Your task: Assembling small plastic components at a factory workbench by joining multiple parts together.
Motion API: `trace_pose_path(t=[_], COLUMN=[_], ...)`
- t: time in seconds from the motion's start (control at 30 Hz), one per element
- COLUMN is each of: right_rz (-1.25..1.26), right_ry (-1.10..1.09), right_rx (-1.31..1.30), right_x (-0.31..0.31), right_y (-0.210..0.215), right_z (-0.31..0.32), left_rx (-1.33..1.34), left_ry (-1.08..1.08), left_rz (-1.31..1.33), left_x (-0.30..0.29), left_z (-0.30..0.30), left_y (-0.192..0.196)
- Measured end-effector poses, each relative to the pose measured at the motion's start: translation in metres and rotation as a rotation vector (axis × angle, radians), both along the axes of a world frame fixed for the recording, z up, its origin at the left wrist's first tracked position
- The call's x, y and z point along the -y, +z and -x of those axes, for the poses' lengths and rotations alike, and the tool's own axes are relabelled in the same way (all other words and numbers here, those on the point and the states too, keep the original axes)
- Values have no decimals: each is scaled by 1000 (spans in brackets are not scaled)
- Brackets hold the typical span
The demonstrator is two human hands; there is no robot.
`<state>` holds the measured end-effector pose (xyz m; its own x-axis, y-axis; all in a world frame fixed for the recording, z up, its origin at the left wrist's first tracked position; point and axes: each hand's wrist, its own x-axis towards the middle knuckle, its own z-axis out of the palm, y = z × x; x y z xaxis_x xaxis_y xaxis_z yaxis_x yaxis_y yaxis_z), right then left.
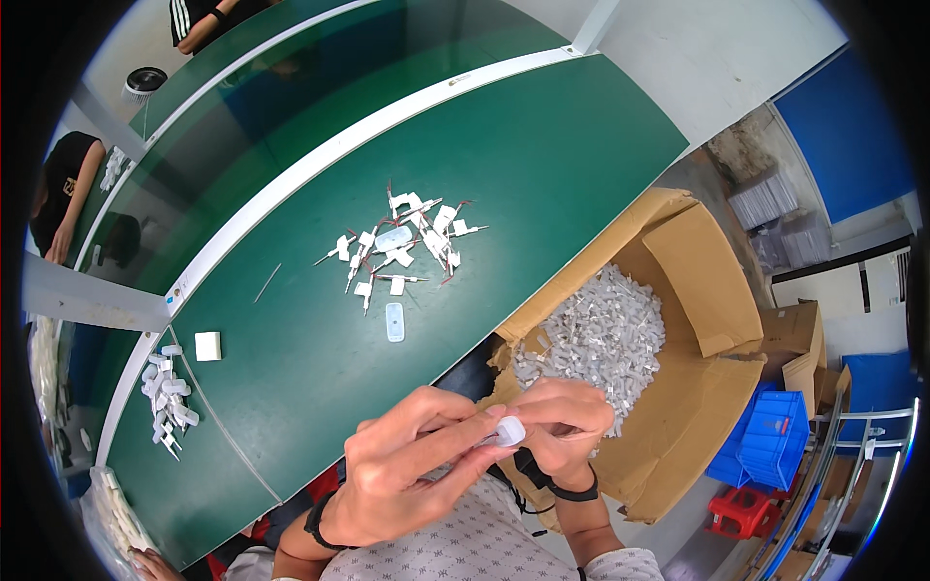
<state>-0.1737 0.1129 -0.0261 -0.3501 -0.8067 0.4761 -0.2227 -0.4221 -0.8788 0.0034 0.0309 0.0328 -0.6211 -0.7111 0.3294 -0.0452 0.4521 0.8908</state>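
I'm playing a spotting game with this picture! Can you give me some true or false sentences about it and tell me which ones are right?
1. Both hands, the left hand and the right hand, hold a small white part. True.
2. The cardboard box is empty. False: it holds a heap of small white pieces.
3. The table is red. False: it is green.
4. A pile of small white parts with wires lies on the table. True.
5. A blue crate stands beside the box. True.
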Motion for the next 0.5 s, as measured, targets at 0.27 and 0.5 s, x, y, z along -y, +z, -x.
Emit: trace_pose_path(t=[0.27,0.5], right_rz=[-129,-79], right_ry=[87,-15], right_rx=[-42,-142], right_x=[11,-3], right_y=[8,-13], right_z=[5,13], left_rx=[-33,-230], left_ry=[-15,-56], left_rz=[-55,22], left_x=[4,1], left_z=[-5,-4], left_y=[0,-21])
